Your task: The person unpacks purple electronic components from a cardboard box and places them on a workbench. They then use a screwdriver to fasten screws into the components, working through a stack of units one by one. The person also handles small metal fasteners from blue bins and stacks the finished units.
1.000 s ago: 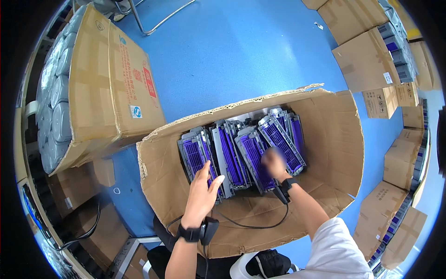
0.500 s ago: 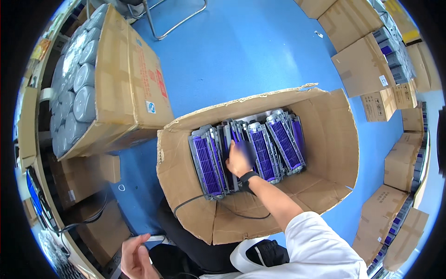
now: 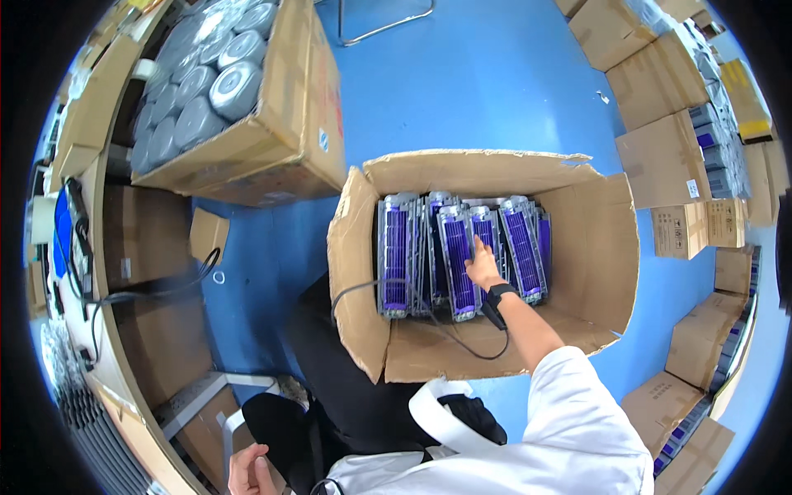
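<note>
In the middle, an open cardboard box (image 3: 590,239) holds a row of long grey plastic parts with purple slatted faces, standing side by side. My right hand (image 3: 484,266) reaches into it, fingers extended and apart, touching or just above the parts right of centre. Beside its fingers, one slatted part (image 3: 459,264) sits a little nearer than its neighbours; another slatted part (image 3: 521,247) leans on the right. A dark band circles my right wrist. At the lower left, away from the box, my left hand (image 3: 252,472) is empty, its fingers loosely bent and thumb apart.
A black cable (image 3: 445,330) loops over the box's near side. Back left, a large carton (image 3: 309,107) holds grey rounded canisters (image 3: 198,122) under clear film. Stacked cartons (image 3: 660,157) line the right side. Along the left runs a workbench (image 3: 115,355). A metal chair leg (image 3: 388,35) stands at the back.
The view has shifted. My right hand has moved rightward along the row, and a slatted part now shows where the hand was. The left hand has dropped lower, its fingers more bent.
</note>
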The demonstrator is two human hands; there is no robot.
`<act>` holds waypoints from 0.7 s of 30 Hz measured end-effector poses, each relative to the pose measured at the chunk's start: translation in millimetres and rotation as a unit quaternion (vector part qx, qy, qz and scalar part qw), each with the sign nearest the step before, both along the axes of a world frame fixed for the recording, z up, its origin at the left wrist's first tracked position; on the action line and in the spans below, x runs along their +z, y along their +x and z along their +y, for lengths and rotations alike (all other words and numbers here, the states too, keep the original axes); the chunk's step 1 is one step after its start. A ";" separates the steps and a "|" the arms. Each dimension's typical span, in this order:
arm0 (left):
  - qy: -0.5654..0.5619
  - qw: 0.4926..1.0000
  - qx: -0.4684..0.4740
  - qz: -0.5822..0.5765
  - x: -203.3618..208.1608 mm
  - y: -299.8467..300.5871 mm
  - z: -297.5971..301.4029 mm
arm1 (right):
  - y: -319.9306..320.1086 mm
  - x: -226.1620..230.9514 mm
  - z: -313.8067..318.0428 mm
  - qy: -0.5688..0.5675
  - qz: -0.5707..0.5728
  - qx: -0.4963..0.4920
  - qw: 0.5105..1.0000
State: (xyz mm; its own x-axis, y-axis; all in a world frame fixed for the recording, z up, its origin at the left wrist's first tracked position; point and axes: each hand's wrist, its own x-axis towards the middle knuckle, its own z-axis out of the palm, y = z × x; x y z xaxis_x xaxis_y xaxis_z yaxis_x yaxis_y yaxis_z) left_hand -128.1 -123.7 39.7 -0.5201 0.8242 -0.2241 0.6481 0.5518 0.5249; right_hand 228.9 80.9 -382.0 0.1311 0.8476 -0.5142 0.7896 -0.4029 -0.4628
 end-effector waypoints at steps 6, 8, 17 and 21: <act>0.063 0.995 0.079 -0.018 -3.3 -36.1 -66.8 | -66.5 110.6 -6.3 -0.083 0.340 0.192 0.917; 0.093 0.990 0.100 -0.035 -2.7 -37.2 -78.3 | -97.6 134.7 -18.5 -0.109 0.435 0.183 0.875; 0.171 0.976 0.135 -0.003 12.6 -59.8 -175.2 | -146.6 304.2 -61.6 -0.016 0.225 0.597 0.770; 0.182 0.970 0.163 0.008 20.0 -63.9 -215.5 | -132.0 297.3 -47.2 -0.093 0.243 0.527 0.809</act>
State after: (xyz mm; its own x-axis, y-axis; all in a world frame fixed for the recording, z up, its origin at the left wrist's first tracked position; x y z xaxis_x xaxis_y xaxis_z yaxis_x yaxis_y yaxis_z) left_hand -192.0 -339.1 59.6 -0.7672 0.6385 0.0613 0.4802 0.5083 0.7149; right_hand 97.0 33.7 -84.8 -0.8698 0.2598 -0.4194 0.4833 0.2778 -0.8302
